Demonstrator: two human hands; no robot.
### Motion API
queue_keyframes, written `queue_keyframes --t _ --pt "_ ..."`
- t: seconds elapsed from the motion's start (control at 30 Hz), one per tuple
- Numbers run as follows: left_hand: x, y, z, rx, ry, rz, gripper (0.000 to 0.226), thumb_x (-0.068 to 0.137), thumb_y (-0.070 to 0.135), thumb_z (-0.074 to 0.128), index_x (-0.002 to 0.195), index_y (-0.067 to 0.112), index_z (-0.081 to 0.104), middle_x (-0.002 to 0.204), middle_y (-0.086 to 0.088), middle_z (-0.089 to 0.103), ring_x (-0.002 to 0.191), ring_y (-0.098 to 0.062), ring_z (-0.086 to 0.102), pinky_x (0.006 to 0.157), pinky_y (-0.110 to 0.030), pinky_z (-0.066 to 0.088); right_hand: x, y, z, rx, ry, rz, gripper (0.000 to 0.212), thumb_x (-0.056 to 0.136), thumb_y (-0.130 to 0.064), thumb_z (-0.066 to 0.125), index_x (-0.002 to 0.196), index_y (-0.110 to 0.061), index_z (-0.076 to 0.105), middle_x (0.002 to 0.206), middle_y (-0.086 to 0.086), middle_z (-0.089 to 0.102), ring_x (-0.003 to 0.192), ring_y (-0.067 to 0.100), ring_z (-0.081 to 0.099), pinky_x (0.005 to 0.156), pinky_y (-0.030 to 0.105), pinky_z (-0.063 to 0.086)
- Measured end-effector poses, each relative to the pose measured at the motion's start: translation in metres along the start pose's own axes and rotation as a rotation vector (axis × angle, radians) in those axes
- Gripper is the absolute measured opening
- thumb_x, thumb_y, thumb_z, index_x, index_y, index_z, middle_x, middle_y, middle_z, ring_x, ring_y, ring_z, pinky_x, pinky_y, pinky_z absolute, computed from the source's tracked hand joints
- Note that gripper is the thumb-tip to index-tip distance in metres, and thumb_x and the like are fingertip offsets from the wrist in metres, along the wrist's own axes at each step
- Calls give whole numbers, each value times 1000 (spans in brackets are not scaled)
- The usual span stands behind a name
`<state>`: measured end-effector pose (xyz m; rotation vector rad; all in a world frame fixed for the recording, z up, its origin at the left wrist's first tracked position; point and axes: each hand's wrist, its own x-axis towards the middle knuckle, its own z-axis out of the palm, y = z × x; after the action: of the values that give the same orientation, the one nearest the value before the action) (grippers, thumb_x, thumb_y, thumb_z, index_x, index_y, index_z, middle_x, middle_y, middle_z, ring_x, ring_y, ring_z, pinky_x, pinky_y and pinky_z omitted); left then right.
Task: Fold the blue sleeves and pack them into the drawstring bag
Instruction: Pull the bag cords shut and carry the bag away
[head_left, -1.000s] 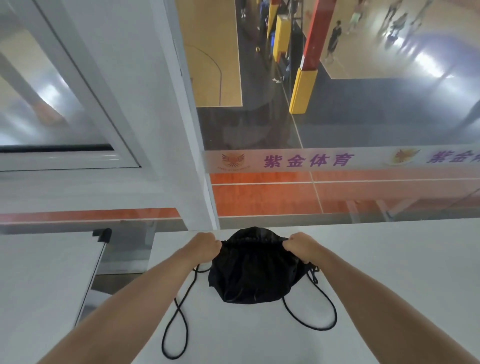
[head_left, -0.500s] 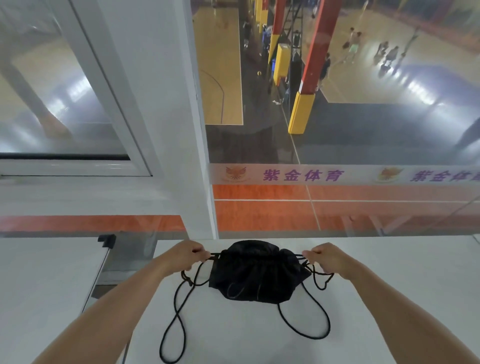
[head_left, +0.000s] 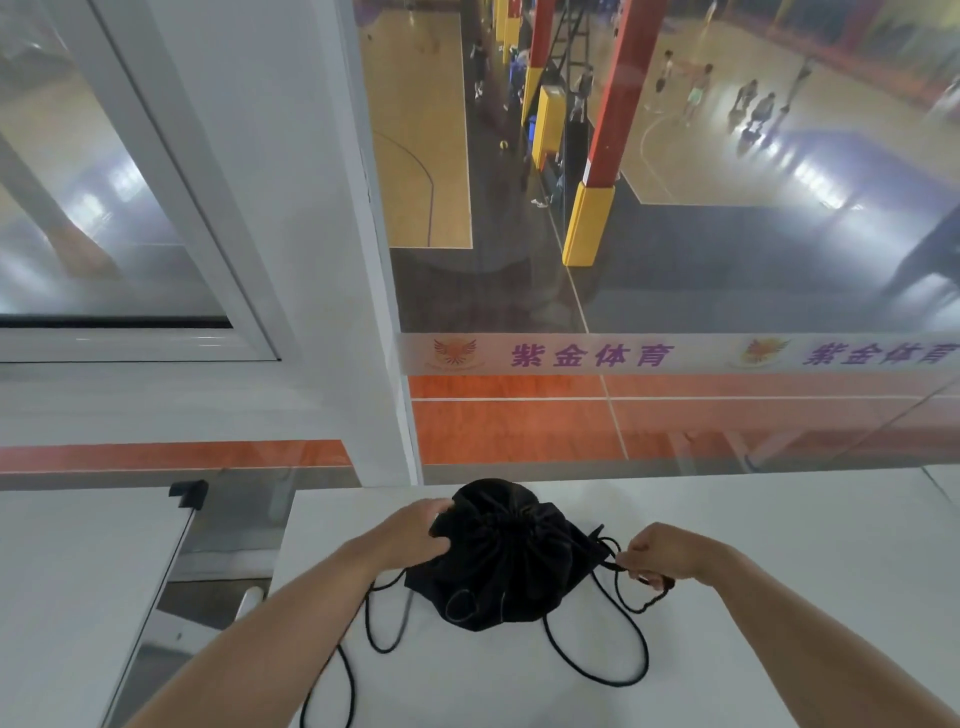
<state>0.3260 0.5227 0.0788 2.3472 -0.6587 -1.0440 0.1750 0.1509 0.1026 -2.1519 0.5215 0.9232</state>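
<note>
A black drawstring bag (head_left: 501, 561) lies on the white table (head_left: 753, 613), its mouth gathered into puckers near the top. My left hand (head_left: 415, 527) grips the bag's upper left edge. My right hand (head_left: 657, 553) is to the right of the bag, closed on the black drawstring cord (head_left: 615, 564), which runs taut from the bag's mouth. Loose cord loops (head_left: 597, 670) trail toward me on both sides. No blue sleeves are visible; the bag looks bulged.
The table's far edge meets a glass wall (head_left: 675, 415) overlooking a sports court with people. A white pillar (head_left: 291, 260) stands at back left. A second white table (head_left: 78, 597) sits to the left, with a gap between the two.
The bag's mouth has drawn tighter. My left hand has gone from the cord to the bag's edge, and my right hand has pulled its cord further right. The camera has tilted up slightly.
</note>
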Motion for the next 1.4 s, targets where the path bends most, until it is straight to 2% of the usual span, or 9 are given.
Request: queue_keyframes --t 0.07,0.23,0.37,0.53,0.67,0.97,1.13,1.27,1.4 --pt "14 14 15 137 34 63 12 87 37 59 98 35 62 102 12 66 89 -7 62 87 -38 56 2 3 1 -72 -48 45 35 92 -39 60 71 -12 66 59 0 63 61 18 65 57 26 45" --pt "19 34 30 293 100 136 22 98 32 43 112 25 58 111 9 52 93 -14 57 89 -40 53 7 -17 14 22 -27 -41 40 86 -48 65 88 -8 62 84 6 78 72 15 72 82 34 56" --pt "7 45 24 299 47 47 12 93 20 36 94 22 48 96 5 53 82 -17 57 82 -43 54 19 -48 38 121 42 -162 42 86 -41 71 109 -9 59 88 5 75 74 13 69 73 22 53" --pt "-4 59 20 121 0 -155 35 93 40 45 84 10 59 83 -5 71 71 -20 63 77 -35 54 34 -72 50 79 32 -114 43 87 -56 60 78 -14 64 64 1 65 57 16 59 66 31 49" --pt "-9 58 18 -45 -21 -182 44 98 54 45 80 20 66 76 3 63 67 -13 57 69 -28 46 31 -81 43 -146 42 -170 44 94 -53 54 78 -17 73 60 -5 58 50 12 48 57 24 42" --pt "-30 29 -2 -213 251 -93 22 94 23 58 77 30 71 90 14 73 87 0 65 75 -16 45 -2 -46 7 87 201 -217 53 95 -48 59 52 -21 42 48 -9 35 43 11 32 49 23 32" --pt "-25 41 26 -96 168 -92 29 97 31 54 69 26 61 76 10 63 72 -7 58 65 -23 43 -7 -21 17 62 168 -171 49 93 -53 57 54 -24 57 59 0 45 52 17 38 53 27 37" --pt "-24 55 36 -9 87 -124 15 90 47 53 89 34 59 90 10 65 82 -10 62 70 -25 47 -27 -14 13 108 169 -192 46 92 -54 60 57 -24 63 56 -6 42 51 14 37 53 22 34" --pt "-13 84 59 122 115 46 80 68 67 67 139 41 38 134 13 47 121 -12 49 99 -39 48 -43 -13 17 99 148 -198 40 94 -49 59 69 -20 69 42 -18 46 42 -1 43 54 15 34"
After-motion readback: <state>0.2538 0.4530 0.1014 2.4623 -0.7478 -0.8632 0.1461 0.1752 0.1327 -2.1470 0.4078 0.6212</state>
